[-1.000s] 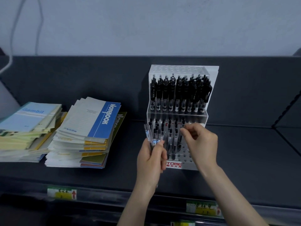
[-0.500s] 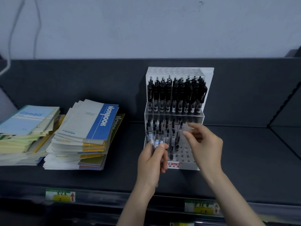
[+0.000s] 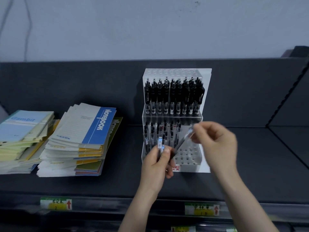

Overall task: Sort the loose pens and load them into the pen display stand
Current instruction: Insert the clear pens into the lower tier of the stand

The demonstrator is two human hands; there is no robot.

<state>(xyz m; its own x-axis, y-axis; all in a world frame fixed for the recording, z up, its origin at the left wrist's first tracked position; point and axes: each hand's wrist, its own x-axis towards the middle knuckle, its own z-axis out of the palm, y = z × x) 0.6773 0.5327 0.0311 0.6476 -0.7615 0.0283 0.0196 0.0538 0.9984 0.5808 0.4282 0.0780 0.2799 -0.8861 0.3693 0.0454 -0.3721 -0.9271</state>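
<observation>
Clear pen display stand (image 3: pixel 177 72) sits upright on the dark shelf (image 3: pixel 259 164), its back to the shelf's rear panel. The upper tier is packed w/ black pens (image 3: pixel 173 96). The lower tier has more pens (image 3: pixel 153 131) on its left part, and holes show on the right.

The left hand (image 3: pixel 157 166) is in front of the lower tier's left corner, fingers & thumb curled round a small bundle of loose pens (image 3: pixel 160 144), which stand roughly upright.

The right hand (image 3: pixel 215 144), blurred, pinches a single clear pen (image 3: pixel 185 139) near its top end. This pen is tilted, w/ its lower end pointing down-left toward the bundle; can't tell if they touch.

Two notebook stacks (image 3: pixel 87 131) (image 3: pixel 21 128) lie left of the stand, apart from it. Price labels (image 3: pixel 56 204) are on the shelf's front edge.
</observation>
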